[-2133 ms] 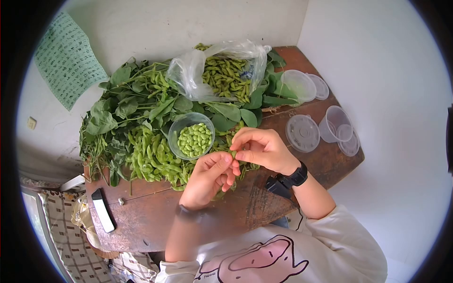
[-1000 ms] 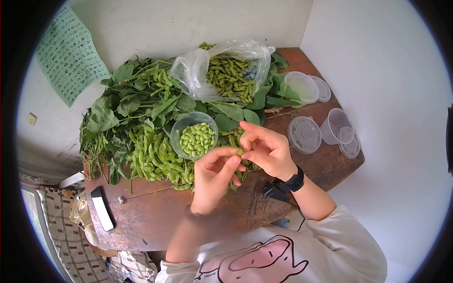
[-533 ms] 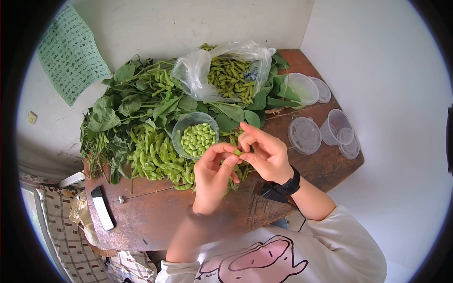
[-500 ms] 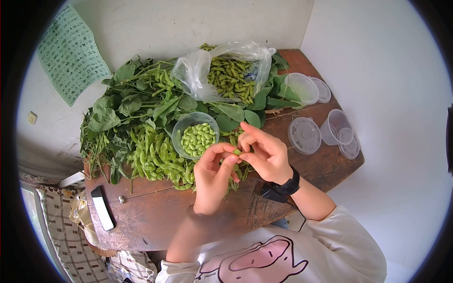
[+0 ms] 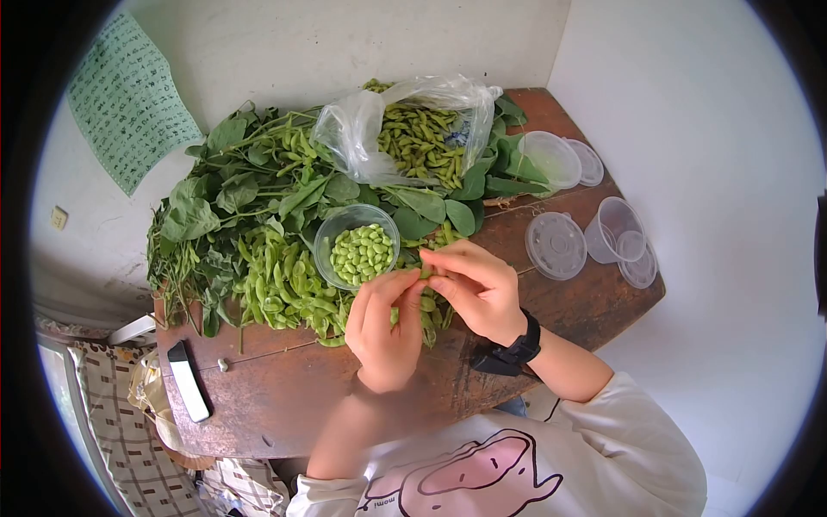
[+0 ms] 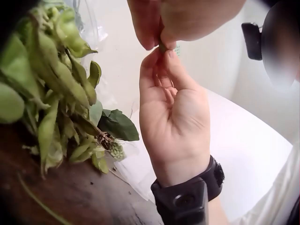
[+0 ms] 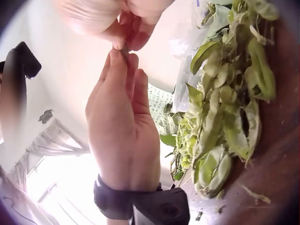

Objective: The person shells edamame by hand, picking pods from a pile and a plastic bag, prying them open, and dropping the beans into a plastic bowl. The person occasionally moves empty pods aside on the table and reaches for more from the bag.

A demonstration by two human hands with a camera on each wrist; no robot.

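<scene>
In the head view my left hand and right hand meet fingertip to fingertip over the front of the pile. Between them they pinch a small green soybean pod, mostly covered by the fingers. The left wrist view shows only a sliver of that pod between thumbs and forefingers. Just beyond the left hand stands a clear plastic bowl, partly filled with shelled green beans. Left of the hands lies a heap of green pods, some of them split.
Leafy bean stalks spread across the back of the wooden table. On them sits a clear plastic bag of more pods. A plastic tub and lids stand right. A black-and-white object lies front left.
Both hands have shifted slightly left, and the right forefinger, raised a moment ago, has come down to the pod. The left fingers have closed over more of it. The bowl stays put.
</scene>
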